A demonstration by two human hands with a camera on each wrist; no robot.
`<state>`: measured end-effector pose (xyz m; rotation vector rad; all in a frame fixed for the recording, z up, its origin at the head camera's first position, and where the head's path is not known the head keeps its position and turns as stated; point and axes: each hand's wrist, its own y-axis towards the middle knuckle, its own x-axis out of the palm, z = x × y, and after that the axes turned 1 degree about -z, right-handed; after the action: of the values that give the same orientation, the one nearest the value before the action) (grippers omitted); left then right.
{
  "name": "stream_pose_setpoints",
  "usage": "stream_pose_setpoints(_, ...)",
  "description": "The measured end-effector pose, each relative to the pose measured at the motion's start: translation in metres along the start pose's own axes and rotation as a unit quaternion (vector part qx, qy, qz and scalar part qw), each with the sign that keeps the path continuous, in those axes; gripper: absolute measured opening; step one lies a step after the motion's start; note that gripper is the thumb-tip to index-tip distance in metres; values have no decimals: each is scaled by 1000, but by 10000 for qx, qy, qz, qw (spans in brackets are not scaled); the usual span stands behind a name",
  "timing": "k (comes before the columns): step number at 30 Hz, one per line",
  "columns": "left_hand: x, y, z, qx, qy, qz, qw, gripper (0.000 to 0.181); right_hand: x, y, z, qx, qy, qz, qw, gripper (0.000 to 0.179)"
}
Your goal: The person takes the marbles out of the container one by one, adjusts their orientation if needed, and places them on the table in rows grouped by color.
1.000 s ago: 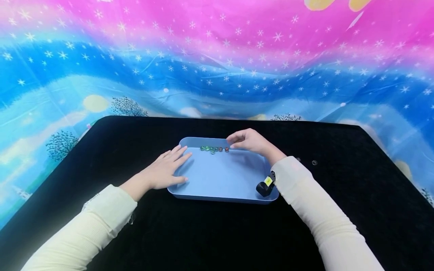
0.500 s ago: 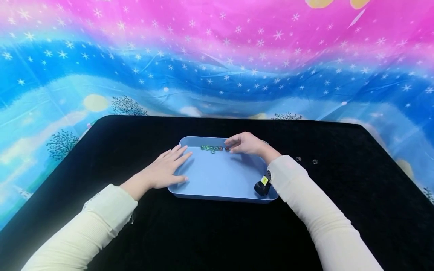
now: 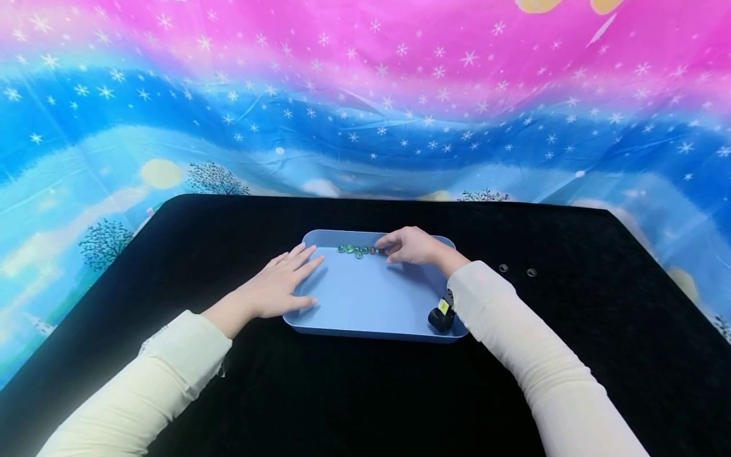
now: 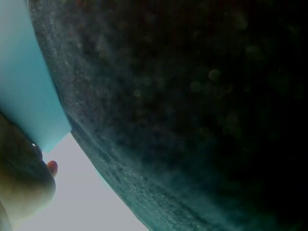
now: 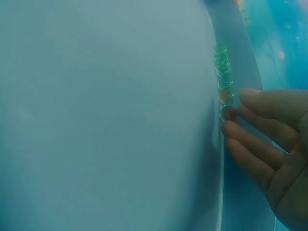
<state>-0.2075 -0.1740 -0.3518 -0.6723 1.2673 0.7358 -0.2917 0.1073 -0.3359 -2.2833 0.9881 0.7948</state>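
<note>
In the head view a shallow blue tray (image 3: 365, 298) lies on the black table. My left hand (image 3: 274, 285) rests over its left side with the fingers spread and straight. Several green glass marbles (image 3: 350, 249) line the tray's far wall, with reddish ones at the right end of the row. My right hand (image 3: 415, 246) reaches over the far right part of the tray. In the right wrist view its loosely bent fingers are beside the end marble (image 5: 227, 114); a fingertip appears to touch it, without a clear pinch. The left wrist view catches only part of a hand (image 4: 26, 173).
Two clear marbles (image 3: 532, 272) lie on the black tabletop (image 3: 571, 317) to the right of the tray. A black wrist camera (image 3: 441, 317) hangs below the right sleeve, over the tray's near right corner. A patterned cloth (image 3: 365, 114) hangs behind the table.
My right hand has moved slightly down and left, from above the far rim to the reddish end of the marble row. My left hand stays where it was.
</note>
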Motion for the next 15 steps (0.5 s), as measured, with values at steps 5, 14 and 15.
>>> stream_pose_setpoints(5, 1, 0, -1, -7, 16, 4, 10000, 74, 1, 0, 1, -13, -254, 67, 9997, 39)
stream_pose_setpoints(14, 2, 1, -1, -2, 63, -13, 10000, 74, 3, 1, 1, -59, -754, 311, 9967, 32)
stream_pose_setpoints(15, 1, 1, -1, -2, 61, -12, 10000, 74, 3, 1, 1, -47, -816, 337, 9961, 32)
